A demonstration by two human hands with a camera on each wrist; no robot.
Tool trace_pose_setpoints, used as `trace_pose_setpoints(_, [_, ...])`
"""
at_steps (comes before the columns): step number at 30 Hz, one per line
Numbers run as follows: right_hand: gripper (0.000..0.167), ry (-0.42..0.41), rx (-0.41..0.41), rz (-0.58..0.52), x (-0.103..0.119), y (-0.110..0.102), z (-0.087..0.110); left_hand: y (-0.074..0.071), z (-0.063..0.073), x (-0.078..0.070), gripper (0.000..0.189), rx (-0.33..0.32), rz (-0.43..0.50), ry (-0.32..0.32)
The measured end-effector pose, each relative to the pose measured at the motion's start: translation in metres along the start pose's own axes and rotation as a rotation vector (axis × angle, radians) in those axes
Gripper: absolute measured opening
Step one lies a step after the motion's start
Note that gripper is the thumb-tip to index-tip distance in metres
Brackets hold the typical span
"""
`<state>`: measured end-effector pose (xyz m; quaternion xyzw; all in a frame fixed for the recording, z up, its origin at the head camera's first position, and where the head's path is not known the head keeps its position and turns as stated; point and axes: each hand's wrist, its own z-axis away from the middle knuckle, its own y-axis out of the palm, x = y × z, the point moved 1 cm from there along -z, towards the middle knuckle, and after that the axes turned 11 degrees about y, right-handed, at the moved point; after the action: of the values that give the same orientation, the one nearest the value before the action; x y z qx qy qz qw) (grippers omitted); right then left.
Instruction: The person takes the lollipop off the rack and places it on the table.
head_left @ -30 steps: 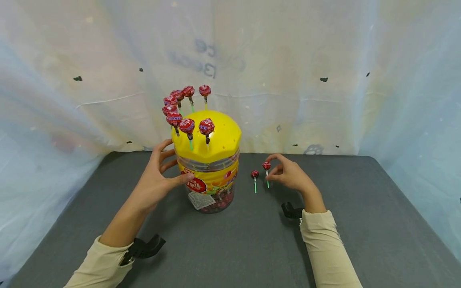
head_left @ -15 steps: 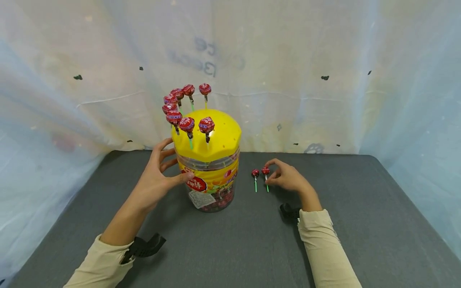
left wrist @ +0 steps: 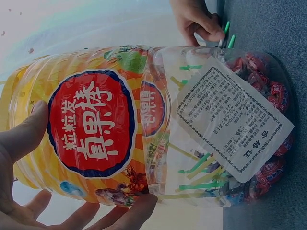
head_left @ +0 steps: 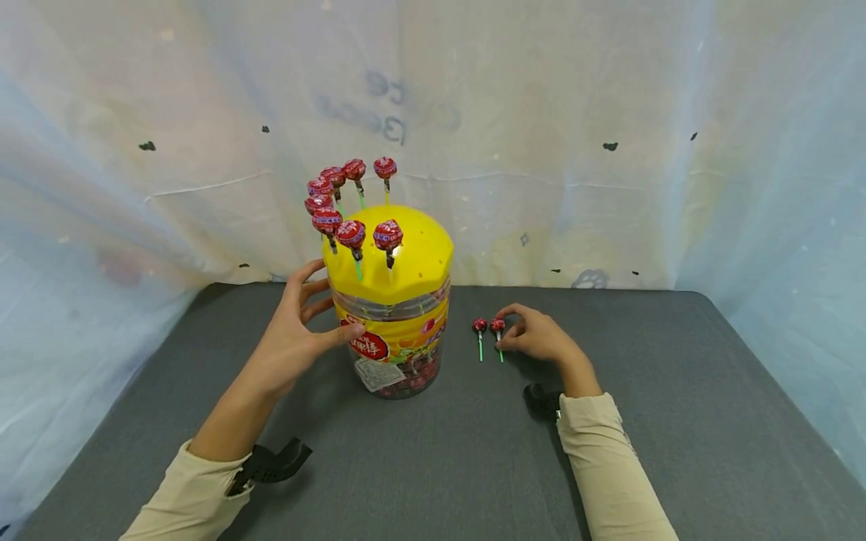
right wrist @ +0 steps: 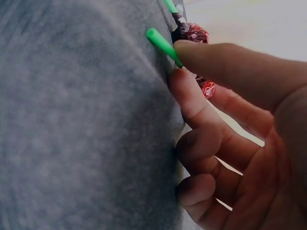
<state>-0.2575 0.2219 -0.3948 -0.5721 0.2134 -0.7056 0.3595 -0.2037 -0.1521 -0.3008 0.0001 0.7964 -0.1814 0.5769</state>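
My left hand grips the side of a big clear candy jar, thumb across its yellow label and fingers round the far side. Upright in the jar's yellow lid stand several red-wrapped lollipops, curving along its left part. Right of the jar, my right hand pinches a lollipop by its green stick between thumb and index finger, low at the table. Beside it a second lollipop lies roughly parallel, stick toward me. More lollipops show through the jar's lower wall.
A dark grey cloth-covered table carries everything. Behind it hangs a pale translucent sheet. A white printed slip is on the jar's lower side. Black wrist mounts stick out from both forearms.
My right hand has brought its lollipop down and slightly toward me, so it now sits level with the one lying beside it. The left hand and jar stay put.
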Motion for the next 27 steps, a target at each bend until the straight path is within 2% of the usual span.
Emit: trace_pose_setpoints(27, [0.056,0.007,-0.011,0.002,0.0021,-0.0021,0.0027,-0.0001,0.0004,0.0001,0.095,-0.001,0.025,-0.005])
